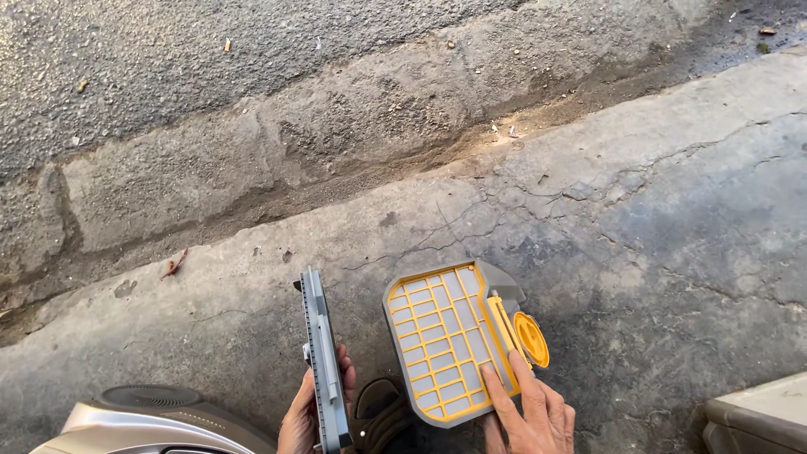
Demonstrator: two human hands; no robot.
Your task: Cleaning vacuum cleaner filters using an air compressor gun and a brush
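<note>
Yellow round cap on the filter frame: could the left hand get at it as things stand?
Probably not freely: the left hand is holding a grey flat panel upright, though nothing lies between it and the yellow round cap.

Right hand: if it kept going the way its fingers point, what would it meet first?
The right hand already rests on the yellow-gridded filter; beyond that, probably only cracked concrete pavement, though depth is unclear.
</note>
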